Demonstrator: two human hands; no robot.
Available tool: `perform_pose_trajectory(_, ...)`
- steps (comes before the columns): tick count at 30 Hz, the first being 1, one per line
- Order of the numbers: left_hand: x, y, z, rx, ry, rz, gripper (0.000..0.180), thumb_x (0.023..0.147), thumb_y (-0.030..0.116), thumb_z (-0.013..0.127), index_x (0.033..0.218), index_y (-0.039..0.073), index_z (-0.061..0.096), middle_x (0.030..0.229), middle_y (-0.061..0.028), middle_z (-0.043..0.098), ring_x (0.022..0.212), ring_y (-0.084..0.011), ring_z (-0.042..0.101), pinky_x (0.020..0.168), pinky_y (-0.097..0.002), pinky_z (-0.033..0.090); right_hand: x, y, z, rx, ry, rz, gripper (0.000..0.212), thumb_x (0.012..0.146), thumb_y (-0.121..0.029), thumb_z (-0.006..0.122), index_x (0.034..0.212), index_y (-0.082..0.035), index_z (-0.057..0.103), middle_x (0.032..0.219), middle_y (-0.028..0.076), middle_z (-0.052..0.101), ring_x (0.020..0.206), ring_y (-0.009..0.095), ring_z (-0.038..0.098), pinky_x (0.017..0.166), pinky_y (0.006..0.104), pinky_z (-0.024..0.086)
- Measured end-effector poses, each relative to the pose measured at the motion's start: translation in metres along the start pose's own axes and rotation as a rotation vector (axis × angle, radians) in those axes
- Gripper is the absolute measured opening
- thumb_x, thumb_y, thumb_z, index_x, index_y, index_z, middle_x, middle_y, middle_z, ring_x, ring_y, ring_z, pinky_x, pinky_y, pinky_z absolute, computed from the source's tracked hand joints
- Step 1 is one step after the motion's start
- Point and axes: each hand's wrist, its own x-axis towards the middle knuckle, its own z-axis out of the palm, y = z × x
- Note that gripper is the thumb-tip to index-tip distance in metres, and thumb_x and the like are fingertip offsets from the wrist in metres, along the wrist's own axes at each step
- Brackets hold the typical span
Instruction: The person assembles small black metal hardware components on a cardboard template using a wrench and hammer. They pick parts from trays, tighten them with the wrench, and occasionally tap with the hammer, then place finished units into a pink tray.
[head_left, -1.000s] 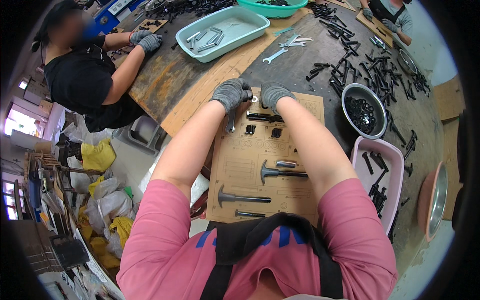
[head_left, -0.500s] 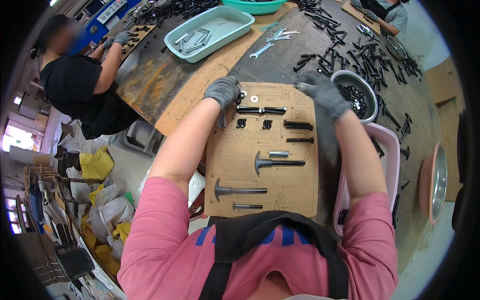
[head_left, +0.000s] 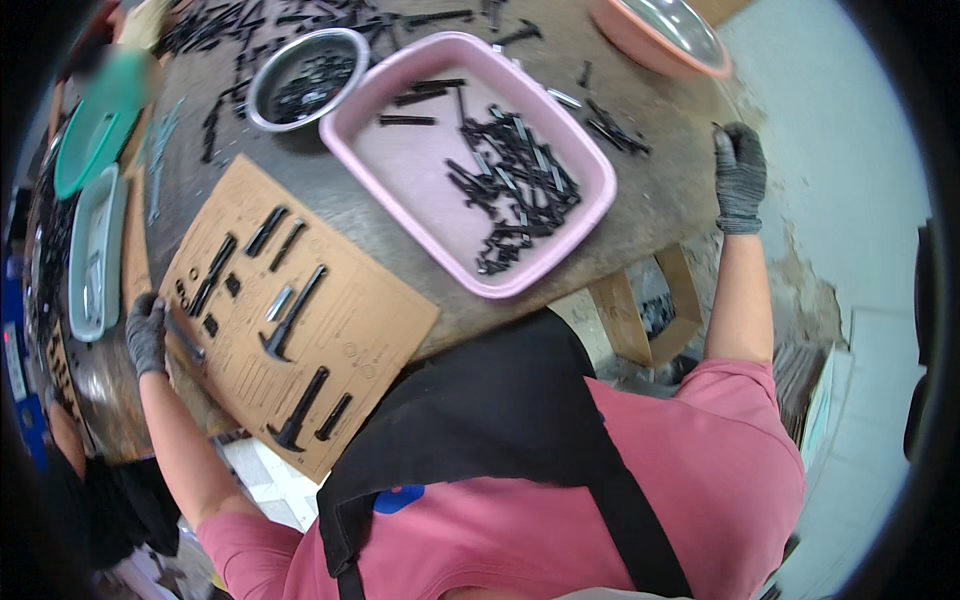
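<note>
Cardboard sheet (head_left: 320, 330) lies at 9 o'clock, overhanging the desk (head_left: 660, 190); looks light and bendy, so I'd grab opposite edges and keep it level or the bolts (head_left: 288, 245) could roll. Left hand (head_left: 147, 335) is by its 9 o'clock edge, can't tell if gripping; right hand (head_left: 740, 180), at 2, has bent fingers, contents unclear.

No wording is legible. Fine dark print (head_left: 352, 351) and outlines stand on the brown cardboard sheet (head_left: 372, 300) at the desk's (head_left: 650, 195) near edge, too small to make out; the black apron (head_left: 470, 400) mostly covers blue print (head_left: 400, 497) on the pink shirt (head_left: 480, 535).
</note>
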Motion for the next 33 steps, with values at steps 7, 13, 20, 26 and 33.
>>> perform_pose_trajectory(7,0.013,-0.004,-0.002,-0.094,0.062,-0.042,0.025,0.082,0.022,0.056,0.100,0.003,0.058,0.088,-0.0070,0.061,0.073,-0.0142,0.052,0.063,-0.0268,0.042,-0.120,0.179,-0.035,-0.549,-0.300,0.655,0.030,0.083,-0.026,0.044,0.098,-0.003,0.056,0.098,0.018,0.057,0.092,0.032,0.053,0.080,0.0363,0.040)
perform_pose_trajectory(13,-0.024,0.009,-0.016,0.089,0.141,0.139,0.030,0.078,0.023,0.054,0.098,0.002,0.059,0.092,-0.0163,0.061,0.086,-0.0259,0.057,0.075,-0.0335,0.043,-0.054,0.166,0.007,0.225,-0.074,0.774,0.033,0.084,-0.026,0.046,0.104,-0.002,0.057,0.103,0.013,0.059,0.095,0.024,0.053,0.085,0.0319,0.039)
perform_pose_trajectory(20,-0.043,0.017,-0.008,0.268,0.245,0.176,0.027,0.073,0.013,0.061,0.098,0.003,0.060,0.093,-0.0160,0.061,0.084,-0.0260,0.060,0.076,-0.0328,0.046,0.096,-0.182,0.110,0.811,-0.515,-0.324,0.023,0.086,-0.017,0.047,0.101,-0.002,0.057,0.100,0.007,0.059,0.093,0.017,0.053,0.083,0.0296,0.039)
perform_pose_trajectory(26,-0.034,0.027,0.006,0.308,0.118,0.199,0.026,0.070,0.007,0.063,0.095,0.012,0.063,0.093,-0.0128,0.058,0.084,-0.0293,0.056,0.075,-0.0352,0.045,0.054,-0.455,0.161,0.738,-0.862,-0.971,0.023,0.081,-0.014,0.052,0.102,-0.011,0.060,0.096,0.009,0.061,0.086,0.022,0.058,0.076,0.0314,0.046)
perform_pose_trajectory(33,-0.024,0.040,0.011,0.479,-0.027,0.272,0.022,0.074,0.014,0.061,0.095,0.020,0.064,0.086,-0.0089,0.058,0.078,-0.0257,0.057,0.071,-0.0336,0.046,0.008,-0.582,0.198,0.380,-1.037,-1.178,0.033,0.082,-0.018,0.050,0.114,-0.026,0.053,0.096,0.012,0.059,0.087,0.028,0.059,0.076,0.0374,0.047)
